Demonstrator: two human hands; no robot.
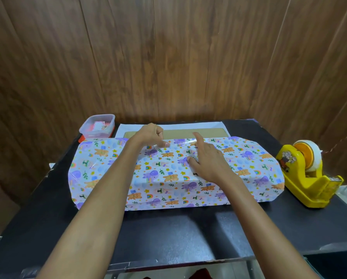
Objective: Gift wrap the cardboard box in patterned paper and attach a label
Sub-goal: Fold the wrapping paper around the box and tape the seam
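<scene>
Pressing the patterned paper [168, 178] down on the cardboard box [208, 132], the right grip [206, 162] lies spread wide. At the box's far side, the left grip [150, 135] pinches the paper edge. If either lifts, the glossy flap may spring open.

I see the patterned paper [168, 178], printed with bears, elephants and rainbows, folded over the cardboard box [210, 131]; a bare brown strip shows at its far edge.
</scene>
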